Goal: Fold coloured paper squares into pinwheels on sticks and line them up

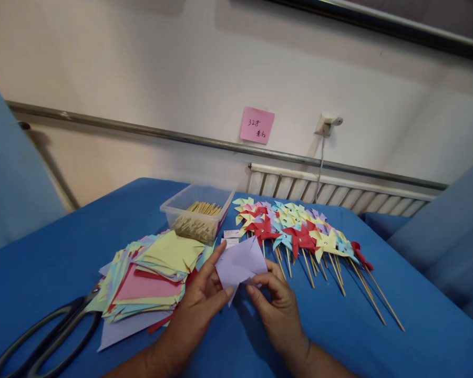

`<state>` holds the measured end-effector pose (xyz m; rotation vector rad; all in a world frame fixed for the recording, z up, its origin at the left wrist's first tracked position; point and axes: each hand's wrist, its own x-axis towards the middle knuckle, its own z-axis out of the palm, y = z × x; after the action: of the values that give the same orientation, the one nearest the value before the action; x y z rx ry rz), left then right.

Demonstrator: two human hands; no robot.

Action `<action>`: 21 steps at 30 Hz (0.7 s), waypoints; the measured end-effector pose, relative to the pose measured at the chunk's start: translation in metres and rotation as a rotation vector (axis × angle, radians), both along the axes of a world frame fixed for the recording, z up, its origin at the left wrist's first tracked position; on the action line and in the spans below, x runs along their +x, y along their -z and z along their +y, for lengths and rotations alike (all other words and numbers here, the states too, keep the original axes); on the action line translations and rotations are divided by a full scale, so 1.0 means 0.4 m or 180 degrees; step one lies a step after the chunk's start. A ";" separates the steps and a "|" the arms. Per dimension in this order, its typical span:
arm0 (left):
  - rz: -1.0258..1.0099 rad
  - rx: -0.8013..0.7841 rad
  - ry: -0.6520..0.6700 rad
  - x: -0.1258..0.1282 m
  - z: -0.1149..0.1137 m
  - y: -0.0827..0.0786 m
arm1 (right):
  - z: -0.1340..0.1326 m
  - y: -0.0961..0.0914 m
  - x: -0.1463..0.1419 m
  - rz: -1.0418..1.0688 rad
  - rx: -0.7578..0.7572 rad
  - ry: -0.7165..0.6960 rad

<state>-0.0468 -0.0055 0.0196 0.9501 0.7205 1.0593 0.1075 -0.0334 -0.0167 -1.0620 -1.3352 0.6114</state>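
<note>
A lilac paper square point(236, 262) with cuts running in from its corners is held up over the blue-covered table. My left hand point(199, 299) grips its left side, thumb in front and fingers behind. At the lower right edge, my right hand point(278, 302) pinches the paper between thumb and fingers; part of that edge is hidden by the hand. Beside my left hand lies a stack of coloured paper squares point(150, 286), yellow, pink, green and red. Finished paper pinwheels point(299, 236) on wooden sticks lie in rows beyond my right hand.
A clear plastic box point(173, 212) of short wooden sticks stands behind the paper stack. Large black-handled scissors point(59, 328) lie at the front left. Small white boxes point(231, 236) sit behind the held paper. A radiator point(339, 191) runs along the wall.
</note>
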 end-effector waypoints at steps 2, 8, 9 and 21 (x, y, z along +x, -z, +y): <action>-0.0050 -0.0047 -0.0174 0.003 -0.001 -0.005 | 0.001 -0.002 0.000 -0.0036 0.0030 -0.0047; -0.0112 -0.0361 -0.0398 0.011 0.000 -0.013 | -0.005 -0.006 -0.003 -0.0148 -0.0009 -0.0196; -0.0152 -0.0396 -0.0429 0.013 0.000 -0.013 | -0.006 -0.006 -0.004 -0.0166 -0.0019 -0.0223; 0.0031 -0.0412 -0.0394 0.012 0.016 0.007 | -0.008 -0.005 -0.006 -0.0208 -0.0243 -0.0245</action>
<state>-0.0422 0.0008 0.0167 0.8082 0.8543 1.1027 0.1052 -0.0365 -0.0146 -1.1044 -1.4241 0.6946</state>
